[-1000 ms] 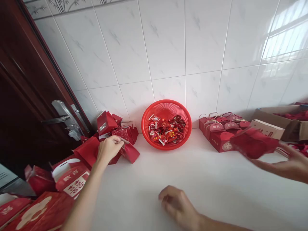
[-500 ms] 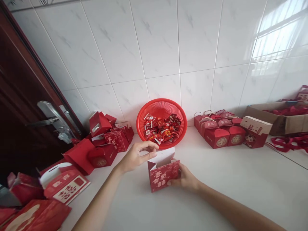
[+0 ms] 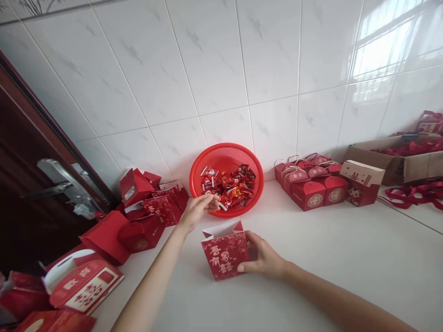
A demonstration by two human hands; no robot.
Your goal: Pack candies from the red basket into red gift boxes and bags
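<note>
A red paper box (image 3: 226,256) with pale lettering stands on the white table, its top open. My right hand (image 3: 265,258) grips its right side, thumb on the front face. Beyond the box, against the wall, a red plastic basket (image 3: 226,152) is tilted toward me and holds wrapped candies (image 3: 235,191). My left hand (image 3: 200,210) is at the basket's lower left rim, above and left of the box. Its fingers are bent toward the candies, and I see nothing between them.
Many red boxes (image 3: 143,233) lie along the left side near a dark door (image 3: 31,175). Closed red boxes (image 3: 311,193) stand at the back right. Farther right are a cardboard box (image 3: 422,166) and red ribbon (image 3: 415,193).
My left hand has moved from the box's top edge to the basket's rim. The box has turned and tilted slightly in my right hand. The camera view has shifted a little.
</note>
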